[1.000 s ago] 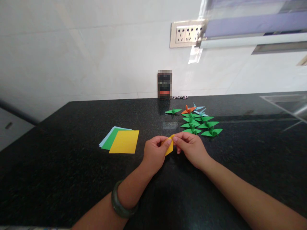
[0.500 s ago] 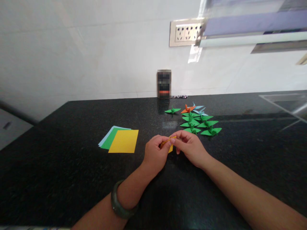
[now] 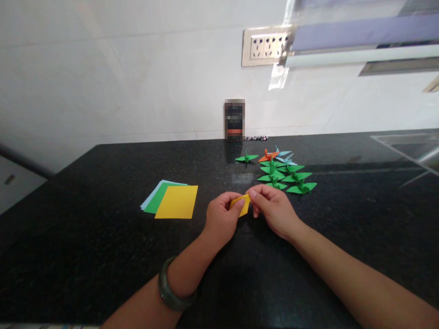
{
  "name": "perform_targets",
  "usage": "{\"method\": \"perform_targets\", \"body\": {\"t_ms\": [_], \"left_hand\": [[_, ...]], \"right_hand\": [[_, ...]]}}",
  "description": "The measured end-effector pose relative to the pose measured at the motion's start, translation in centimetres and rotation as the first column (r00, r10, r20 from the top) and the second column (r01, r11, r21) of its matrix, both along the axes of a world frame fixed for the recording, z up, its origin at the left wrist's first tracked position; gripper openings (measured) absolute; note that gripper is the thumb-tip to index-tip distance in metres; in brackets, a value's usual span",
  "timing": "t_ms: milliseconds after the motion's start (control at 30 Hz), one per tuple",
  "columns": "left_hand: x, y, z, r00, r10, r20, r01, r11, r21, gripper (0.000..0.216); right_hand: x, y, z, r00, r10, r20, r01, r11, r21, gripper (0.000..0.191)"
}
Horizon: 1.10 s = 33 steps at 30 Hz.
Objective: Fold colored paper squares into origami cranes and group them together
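A small folded piece of yellow paper (image 3: 244, 204) is held just above the black counter (image 3: 103, 256), pinched from both sides. My left hand (image 3: 222, 219) grips its left end between thumb and fingers; a green bangle sits on that wrist. My right hand (image 3: 272, 209) pinches its upper right edge with thumb and forefinger. A stack of flat paper sheets (image 3: 172, 201), yellow on top of green and pale blue, lies to the left of my hands. Several finished paper cranes (image 3: 286, 176), mostly green with an orange and pale blue ones, stand just beyond my right hand.
A dark upright box (image 3: 234, 120) stands against the white wall at the back of the counter, with small beads beside it. A socket strip (image 3: 264, 46) is set in the wall above. A sink edge (image 3: 408, 146) shows at the far right.
Both hands have kept their pinch on the yellow paper; it turned edge-on half a second ago and now shows its face again, slightly higher than before.
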State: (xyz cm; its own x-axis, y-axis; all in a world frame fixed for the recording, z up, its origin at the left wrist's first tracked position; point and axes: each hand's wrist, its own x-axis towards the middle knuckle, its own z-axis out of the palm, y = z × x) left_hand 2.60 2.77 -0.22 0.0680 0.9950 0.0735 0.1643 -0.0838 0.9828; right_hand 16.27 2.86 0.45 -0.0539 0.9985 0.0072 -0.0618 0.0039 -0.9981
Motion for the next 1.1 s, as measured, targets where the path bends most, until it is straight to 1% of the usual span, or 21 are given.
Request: {"method": "perform_targets", "body": {"t_ms": [133, 200, 267, 367, 433, 567, 667, 733, 800, 867, 933, 1033, 1100], "left_hand": [[-0.08, 0.13, -0.35, 0.999, 0.013, 0.050, -0.011, 0.999, -0.047, 0.017], [-0.11, 0.11, -0.33, 0.998, 0.021, 0.062, -0.018, 0.999, -0.052, 0.017], [-0.10, 0.07, -0.23, 0.997, 0.015, 0.080, -0.011, 0.999, -0.047, 0.018], [0.01, 0.03, -0.13, 0.993, -0.020, 0.117, 0.024, 0.999, -0.034, 0.019], [0.14, 0.01, -0.09, 0.989, -0.040, 0.145, 0.044, 0.999, -0.029, 0.019], [0.39, -0.07, 0.15, 0.977, -0.052, 0.207, 0.057, 0.998, -0.021, 0.019], [0.43, -0.16, 0.46, 0.972, -0.062, 0.226, 0.069, 0.997, -0.024, 0.019], [0.42, -0.18, 0.56, 0.969, -0.064, 0.239, 0.075, 0.997, -0.036, 0.019], [0.40, -0.16, 0.52, 0.965, -0.061, 0.254, 0.076, 0.996, -0.047, 0.019], [0.39, -0.11, 0.36, 0.960, -0.053, 0.274, 0.072, 0.996, -0.057, 0.019], [0.36, -0.05, 0.21, 0.954, -0.030, 0.297, 0.054, 0.996, -0.073, 0.022], [0.30, 0.02, 0.19, 0.943, 0.010, 0.333, 0.018, 0.997, -0.081, 0.026], [0.25, 0.05, 0.30, 0.935, 0.019, 0.354, 0.017, 0.995, -0.098, 0.029]], "right_hand": [[-0.02, 0.24, 0.01, 0.980, -0.059, -0.189, 0.056, 0.998, -0.022, 0.021], [-0.01, 0.30, 0.14, 0.974, -0.080, -0.214, 0.075, 0.997, -0.032, 0.022], [-0.07, 0.25, 0.21, 0.977, -0.066, -0.202, 0.058, 0.997, -0.047, 0.026], [-0.33, 0.02, 0.14, 0.987, 0.012, -0.160, -0.020, 0.998, -0.053, 0.035], [-0.48, -0.13, 0.12, 0.993, 0.046, -0.107, -0.051, 0.998, -0.042, 0.031], [-0.51, -0.32, 0.42, 1.000, 0.021, -0.017, -0.022, 0.998, -0.055, 0.026], [-0.40, -0.35, 0.60, 1.000, -0.013, 0.015, 0.013, 0.999, -0.045, 0.026], [-0.34, -0.31, 0.53, 0.999, -0.033, -0.001, 0.033, 0.999, -0.029, 0.027], [-0.28, -0.21, 0.36, 0.999, -0.037, -0.033, 0.036, 0.999, -0.028, 0.033], [-0.24, -0.10, 0.19, 0.997, -0.037, -0.066, 0.034, 0.998, -0.044, 0.039], [-0.22, -0.02, 0.10, 0.997, -0.033, -0.069, 0.029, 0.998, -0.061, 0.041], [-0.21, -0.04, 0.10, 1.000, -0.018, -0.023, 0.017, 0.999, -0.052, 0.034], [-0.15, -0.10, 0.15, 1.000, 0.000, 0.012, 0.001, 1.000, -0.013, 0.028]]}}
